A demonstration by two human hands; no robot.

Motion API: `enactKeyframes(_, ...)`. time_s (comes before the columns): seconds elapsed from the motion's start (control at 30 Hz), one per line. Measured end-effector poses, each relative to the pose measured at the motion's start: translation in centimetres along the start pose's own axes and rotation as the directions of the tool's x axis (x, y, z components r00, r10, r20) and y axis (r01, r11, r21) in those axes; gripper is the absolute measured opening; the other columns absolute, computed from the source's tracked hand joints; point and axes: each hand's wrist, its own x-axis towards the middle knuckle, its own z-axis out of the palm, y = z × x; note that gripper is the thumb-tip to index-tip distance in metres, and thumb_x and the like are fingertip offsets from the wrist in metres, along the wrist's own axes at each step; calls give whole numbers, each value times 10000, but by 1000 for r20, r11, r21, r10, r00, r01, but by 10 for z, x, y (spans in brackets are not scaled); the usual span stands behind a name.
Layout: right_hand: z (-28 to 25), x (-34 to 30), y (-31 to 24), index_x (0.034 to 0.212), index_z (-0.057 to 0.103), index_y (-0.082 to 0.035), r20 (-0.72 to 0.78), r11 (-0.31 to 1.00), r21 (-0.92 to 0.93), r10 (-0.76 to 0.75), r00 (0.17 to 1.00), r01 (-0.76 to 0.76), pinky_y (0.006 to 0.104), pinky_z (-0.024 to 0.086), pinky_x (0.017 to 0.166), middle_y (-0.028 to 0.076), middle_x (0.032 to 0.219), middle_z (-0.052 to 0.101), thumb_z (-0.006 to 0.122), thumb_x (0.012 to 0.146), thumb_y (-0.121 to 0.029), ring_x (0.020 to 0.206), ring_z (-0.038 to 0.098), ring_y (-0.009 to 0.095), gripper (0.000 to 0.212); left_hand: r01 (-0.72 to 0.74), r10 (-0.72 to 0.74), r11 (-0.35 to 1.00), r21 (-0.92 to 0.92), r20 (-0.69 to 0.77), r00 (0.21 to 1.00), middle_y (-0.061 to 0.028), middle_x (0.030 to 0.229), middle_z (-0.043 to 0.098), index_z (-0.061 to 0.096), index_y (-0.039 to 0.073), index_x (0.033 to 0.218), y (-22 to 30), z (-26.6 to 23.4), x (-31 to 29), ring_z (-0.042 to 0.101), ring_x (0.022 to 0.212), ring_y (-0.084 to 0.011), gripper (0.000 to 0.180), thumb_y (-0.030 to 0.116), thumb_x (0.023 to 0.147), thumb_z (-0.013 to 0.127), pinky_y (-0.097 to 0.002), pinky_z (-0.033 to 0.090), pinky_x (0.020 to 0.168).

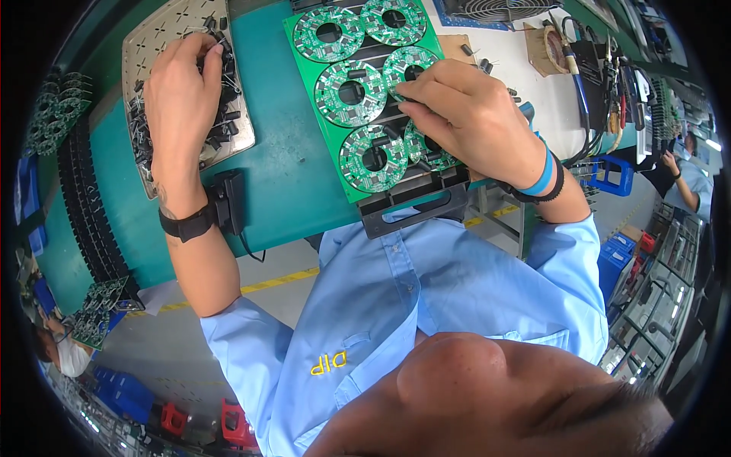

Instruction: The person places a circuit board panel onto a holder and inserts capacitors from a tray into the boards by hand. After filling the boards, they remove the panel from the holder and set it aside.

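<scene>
My left hand [181, 95] reaches into a pale metal tray [242, 131] of loose black cylindrical capacitors [221, 131]. Its thumb and fingers are closed together among the parts; what lies between the tips is hidden. My right hand [470, 107] is over a green circuit board panel [326, 114] bearing several round boards with hollow centres. Thumb and forefinger pinch close to the surface of a right-hand round board [411, 62], and whatever they hold is too small to make out. Single capacitors lie across some of the rounds, one on the lower left round board [373, 158].
A black carrier with a handle [415, 209] supports the panel at the table's near edge. Loose capacitors [487, 67] lie right of the panel. Farther right are cables [586, 114] and a fan grille [506, 7]. A black slotted rail [91, 206] runs along the left.
</scene>
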Motion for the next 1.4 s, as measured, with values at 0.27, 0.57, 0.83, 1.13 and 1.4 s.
enactKeyframes(0.27, -3, 2, -5, 1118, 747, -12, 44, 997, -72, -6, 999, 9, 410, 576, 723, 102, 934, 668, 818, 852, -16, 845, 686, 300, 276, 17, -18, 1000, -21, -14, 1000, -176, 1040, 744, 708, -1, 1105, 0, 2, 1, 715, 978, -355, 214, 191, 1018, 672, -432, 550, 880)
enactKeyframes(0.57, -3, 2, -9, 1141, 738, -12, 70, 992, -129, 12, 997, -3, 415, 576, 724, 103, 952, 658, 813, 853, -20, 857, 681, 301, 298, -12, 7, 998, -54, -79, 997, -169, 986, 739, 697, 22, 1032, 0, 4, 0, 704, 922, -388, 161, 171, 982, 661, -485, 552, 806)
enactKeyframes(0.83, -5, 3, -9, 1131, 733, -3, 94, 993, -114, 15, 995, -4, 421, 575, 738, 107, 950, 648, 805, 861, -23, 869, 677, 309, 280, 50, -51, 998, -37, -23, 998, -186, 1033, 730, 677, -3, 1083, 2, -1, 0, 699, 973, -376, 208, 189, 1005, 668, -440, 541, 879)
enactKeyframes(1.13, -4, 2, -12, 1125, 733, -3, 91, 990, -137, 31, 995, -18, 421, 575, 746, 110, 960, 645, 804, 862, -31, 868, 677, 312, 273, 8, -14, 998, -60, -88, 996, -191, 985, 711, 671, -3, 1030, 2, 1, 1, 673, 907, -406, 186, 174, 972, 661, -478, 532, 813)
enactKeyframes(1.4, -1, 1, -6, 1136, 734, -7, 119, 990, -144, 13, 993, 4, 413, 575, 746, 107, 960, 644, 798, 864, -30, 870, 678, 305, 280, 82, -95, 991, -107, -126, 987, -183, 940, 727, 664, -4, 996, 11, -4, 0, 682, 843, -413, 178, 173, 981, 658, -482, 545, 779)
